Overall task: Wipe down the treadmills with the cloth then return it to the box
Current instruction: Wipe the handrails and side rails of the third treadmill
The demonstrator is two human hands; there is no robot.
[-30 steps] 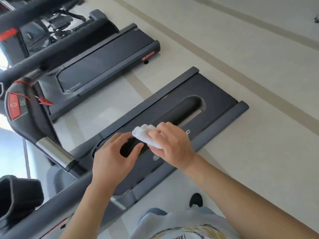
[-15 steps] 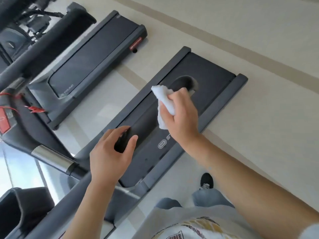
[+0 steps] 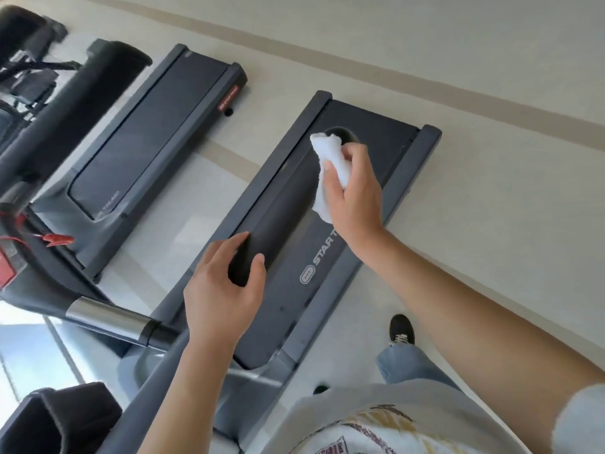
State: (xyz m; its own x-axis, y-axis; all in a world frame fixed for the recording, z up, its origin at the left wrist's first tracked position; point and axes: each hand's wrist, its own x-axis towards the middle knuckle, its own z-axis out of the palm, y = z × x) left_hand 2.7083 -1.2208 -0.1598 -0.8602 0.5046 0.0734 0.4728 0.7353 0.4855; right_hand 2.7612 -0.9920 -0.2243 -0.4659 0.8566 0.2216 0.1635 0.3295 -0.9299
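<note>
My right hand [image 3: 352, 191] grips a bunched white cloth [image 3: 329, 158] against the far end of a black padded handrail [image 3: 281, 211] of the near treadmill. My left hand [image 3: 222, 290] grips the same handrail lower down, thumb on one side and fingers curled over the other. Below the rail lies the dark treadmill belt [image 3: 370, 152] with a white logo [image 3: 322, 253]. A second treadmill [image 3: 157, 136] stands to the left. No box is in view.
A chrome and black handle bar [image 3: 111, 317] crosses at lower left. A red safety clip [image 3: 54, 239] hangs on the left console. My shoe [image 3: 401, 329] and jeans leg stand on the pale floor [image 3: 491, 191] to the right of the treadmill.
My right hand has slid the cloth along the handrail away from me toward its far end. My left hand has kept its grip on the rail.
</note>
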